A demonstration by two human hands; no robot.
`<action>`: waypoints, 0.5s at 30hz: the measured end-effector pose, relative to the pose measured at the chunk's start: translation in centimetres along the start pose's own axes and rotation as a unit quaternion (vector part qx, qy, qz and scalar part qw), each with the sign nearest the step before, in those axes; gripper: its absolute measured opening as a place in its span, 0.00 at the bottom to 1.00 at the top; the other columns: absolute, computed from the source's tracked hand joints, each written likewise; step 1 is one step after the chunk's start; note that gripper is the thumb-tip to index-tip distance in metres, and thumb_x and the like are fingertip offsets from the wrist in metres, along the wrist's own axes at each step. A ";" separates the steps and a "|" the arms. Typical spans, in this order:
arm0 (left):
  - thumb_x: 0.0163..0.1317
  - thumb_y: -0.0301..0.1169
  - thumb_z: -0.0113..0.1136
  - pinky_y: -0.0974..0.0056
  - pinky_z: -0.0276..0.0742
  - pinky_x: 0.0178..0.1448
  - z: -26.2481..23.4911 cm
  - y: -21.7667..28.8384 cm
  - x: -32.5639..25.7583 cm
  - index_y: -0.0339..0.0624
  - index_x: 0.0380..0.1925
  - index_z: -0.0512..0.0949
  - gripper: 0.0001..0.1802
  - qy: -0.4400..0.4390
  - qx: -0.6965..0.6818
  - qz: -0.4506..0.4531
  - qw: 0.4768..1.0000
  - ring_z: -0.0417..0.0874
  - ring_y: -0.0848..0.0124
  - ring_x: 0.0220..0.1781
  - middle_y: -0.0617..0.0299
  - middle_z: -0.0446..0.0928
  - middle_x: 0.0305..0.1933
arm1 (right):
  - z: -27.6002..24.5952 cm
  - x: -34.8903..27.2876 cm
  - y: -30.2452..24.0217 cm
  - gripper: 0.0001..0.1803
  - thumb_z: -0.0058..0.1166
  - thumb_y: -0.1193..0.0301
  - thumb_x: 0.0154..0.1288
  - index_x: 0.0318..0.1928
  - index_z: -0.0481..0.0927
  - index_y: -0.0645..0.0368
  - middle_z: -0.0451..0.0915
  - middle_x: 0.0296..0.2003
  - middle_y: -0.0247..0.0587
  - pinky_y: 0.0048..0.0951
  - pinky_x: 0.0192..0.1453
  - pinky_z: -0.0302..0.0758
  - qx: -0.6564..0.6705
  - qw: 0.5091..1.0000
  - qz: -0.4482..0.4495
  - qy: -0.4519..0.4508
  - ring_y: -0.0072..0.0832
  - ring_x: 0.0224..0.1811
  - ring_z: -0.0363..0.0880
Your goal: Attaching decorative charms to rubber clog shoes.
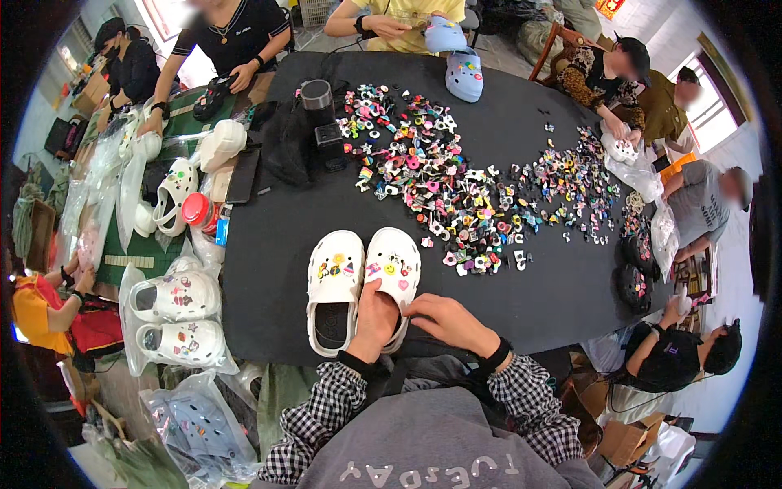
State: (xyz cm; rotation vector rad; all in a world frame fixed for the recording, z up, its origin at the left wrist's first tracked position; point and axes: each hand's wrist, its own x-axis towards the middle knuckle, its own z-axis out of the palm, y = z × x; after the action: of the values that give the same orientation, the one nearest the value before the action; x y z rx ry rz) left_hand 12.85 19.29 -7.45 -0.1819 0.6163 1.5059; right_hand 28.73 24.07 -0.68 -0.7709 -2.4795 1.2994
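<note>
Two white clogs with charms on their toes stand side by side on the black table in front of me. My left hand (376,319) reaches into the opening of the right clog (393,269) and grips it, its fingertips hidden inside. With bent fingers, my right hand (448,320) holds the outer edge of that same clog; whether a small charm is between the fingertips cannot be made out. The left clog (336,261) stands untouched beside it, its dark insole showing. Beyond the clogs lies a wide spread of small colourful shoe charms (456,196).
Bagged white clogs (179,318) and a red-lidded jar (197,209) stand left. A dark cylindrical device (318,102) rises behind. Blue clogs (464,77) are at the far edge, one in a co-worker's hands. Several other people work around the tables; black clogs (634,285) lie right.
</note>
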 end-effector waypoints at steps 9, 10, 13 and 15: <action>0.62 0.34 0.52 0.58 0.63 0.68 -0.3 0.2 -0.2 0.38 0.58 0.68 0.24 -0.012 -0.028 0.016 0.999 0.71 0.63 0.62 0.57 0.73 0.59 | -0.7 4.1 1.2 0.09 0.53 0.76 0.63 0.43 0.80 0.61 0.78 0.37 0.46 0.35 0.42 0.76 -0.025 0.993 0.017 0.110 0.40 0.37 0.80; 0.62 0.34 0.52 0.58 0.63 0.68 -0.2 0.2 -0.2 0.38 0.58 0.68 0.24 -0.013 -0.027 0.015 0.999 0.71 0.63 0.62 0.57 0.73 0.59 | -0.6 4.9 1.3 0.09 0.53 0.76 0.63 0.44 0.80 0.61 0.78 0.37 0.46 0.34 0.42 0.76 -0.027 0.991 0.030 0.130 0.40 0.37 0.80; 0.63 0.34 0.51 0.58 0.63 0.68 0.3 0.1 -0.3 0.38 0.59 0.67 0.24 0.000 -0.018 0.019 1.000 0.71 0.63 0.62 0.57 0.72 0.60 | 0.1 6.9 2.1 0.16 0.51 0.78 0.59 0.49 0.78 0.60 0.77 0.45 0.44 0.36 0.47 0.76 -0.096 0.980 0.019 0.173 0.41 0.44 0.78; 0.63 0.33 0.50 0.58 0.62 0.69 0.3 0.1 -0.5 0.38 0.60 0.66 0.25 0.012 -0.005 0.017 1.000 0.70 0.63 0.63 0.57 0.71 0.61 | 0.8 7.6 2.4 0.25 0.55 0.80 0.51 0.54 0.76 0.58 0.75 0.52 0.40 0.35 0.53 0.76 -0.192 0.966 0.012 0.174 0.40 0.51 0.73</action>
State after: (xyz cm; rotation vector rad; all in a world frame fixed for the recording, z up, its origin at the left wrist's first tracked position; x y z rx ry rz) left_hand 12.85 19.03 -6.93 -0.1978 0.6348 1.5421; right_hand 22.85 28.85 -3.33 -1.0172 -2.4528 0.6199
